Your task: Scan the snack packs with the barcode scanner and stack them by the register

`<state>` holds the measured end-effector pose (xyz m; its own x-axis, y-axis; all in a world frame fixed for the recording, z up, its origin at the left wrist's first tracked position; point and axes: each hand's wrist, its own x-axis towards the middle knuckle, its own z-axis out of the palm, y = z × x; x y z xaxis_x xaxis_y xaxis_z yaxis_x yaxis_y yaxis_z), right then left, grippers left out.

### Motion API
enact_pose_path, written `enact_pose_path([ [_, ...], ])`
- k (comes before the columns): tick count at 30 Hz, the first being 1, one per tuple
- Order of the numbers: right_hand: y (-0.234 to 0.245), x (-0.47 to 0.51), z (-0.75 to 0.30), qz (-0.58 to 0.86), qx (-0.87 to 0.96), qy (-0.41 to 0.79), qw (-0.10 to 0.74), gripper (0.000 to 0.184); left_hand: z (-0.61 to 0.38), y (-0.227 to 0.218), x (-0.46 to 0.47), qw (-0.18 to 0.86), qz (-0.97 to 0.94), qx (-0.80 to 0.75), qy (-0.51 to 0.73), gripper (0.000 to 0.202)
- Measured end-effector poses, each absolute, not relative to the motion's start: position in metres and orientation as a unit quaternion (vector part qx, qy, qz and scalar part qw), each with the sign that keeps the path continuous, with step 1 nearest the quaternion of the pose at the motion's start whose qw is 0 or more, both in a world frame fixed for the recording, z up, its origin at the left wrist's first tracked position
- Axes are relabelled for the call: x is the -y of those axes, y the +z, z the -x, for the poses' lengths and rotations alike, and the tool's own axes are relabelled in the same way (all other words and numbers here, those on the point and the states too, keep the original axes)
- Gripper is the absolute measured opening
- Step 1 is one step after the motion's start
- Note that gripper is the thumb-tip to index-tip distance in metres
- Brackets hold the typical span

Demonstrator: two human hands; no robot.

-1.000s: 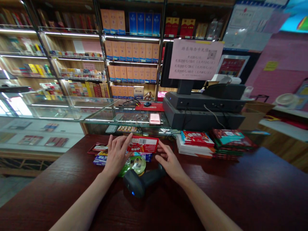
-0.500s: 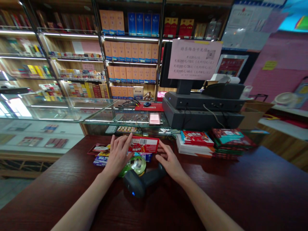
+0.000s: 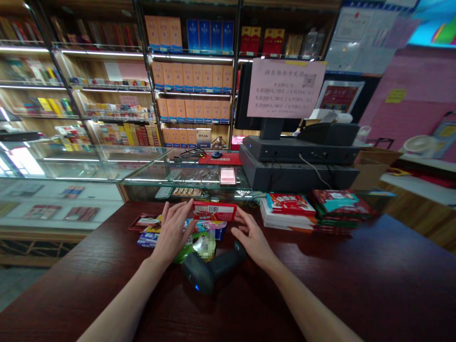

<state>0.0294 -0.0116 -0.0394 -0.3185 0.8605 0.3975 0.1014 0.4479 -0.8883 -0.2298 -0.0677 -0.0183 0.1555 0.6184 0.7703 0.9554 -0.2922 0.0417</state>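
Between both hands is a flat red snack box [image 3: 223, 213] with a barcode on its white panel, held by its two ends. The fingertips of my left hand [image 3: 174, 230] are at its left end, and my right hand [image 3: 252, 237] grips the right end. Below it lie colourful snack packs [image 3: 215, 229], a purple pack [image 3: 147, 239] and a green pack with a round front [image 3: 204, 246], partly covered by my left hand. Closer to me a black barcode scanner [image 3: 210, 270] with a lit blue light lies on the table, its handle end near my right hand.
Right of my hands stand a stack of red and white snack boxes [image 3: 288, 211] and a stack of dark red and green packs [image 3: 337, 209]. Behind them is a cash register [image 3: 299, 161] with a paper sign. A glass counter [image 3: 149, 171] adjoins the dark wooden table [image 3: 384, 280].
The red snack box has tilted, so its barcode face looks shallower and more of the colourful packs beneath shows. Both hands have barely moved, and the scanner lies in the same place.
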Motion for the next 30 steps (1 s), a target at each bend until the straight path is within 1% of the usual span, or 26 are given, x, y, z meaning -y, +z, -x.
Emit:
enact_pose_path([
  [9, -0.042, 0.011, -0.029, 0.332, 0.708, 0.404, 0.474, 0.06, 0.237, -0.034, 0.057, 0.124, 0.679, 0.584, -0.427, 0.051],
  [15, -0.04, 0.01, -0.03, 0.34, 0.692, 0.419, 0.48, 0.055, 0.237, -0.029, 0.059, 0.024, 0.669, 0.597, -0.442, 0.047],
  [19, -0.04, 0.008, -0.031, 0.338, 0.672, 0.437, 0.493, 0.046, 0.233, -0.024, 0.062, -0.048, 0.66, 0.597, -0.454, 0.044],
  [20, -0.04, 0.008, -0.031, 0.34, 0.664, 0.44, 0.5, 0.045, 0.232, -0.023, 0.062, -0.065, 0.659, 0.592, -0.461, 0.044],
  [22, -0.04, 0.007, -0.031, 0.344, 0.648, 0.447, 0.512, 0.049, 0.23, -0.022, 0.063, -0.092, 0.654, 0.58, -0.476, 0.043],
  [25, -0.04, 0.008, -0.03, 0.344, 0.64, 0.455, 0.515, 0.056, 0.229, -0.021, 0.064, -0.115, 0.644, 0.575, -0.492, 0.042],
  [30, -0.041, 0.008, -0.031, 0.35, 0.645, 0.458, 0.503, 0.052, 0.231, -0.023, 0.063, -0.117, 0.626, 0.579, -0.51, 0.039],
])
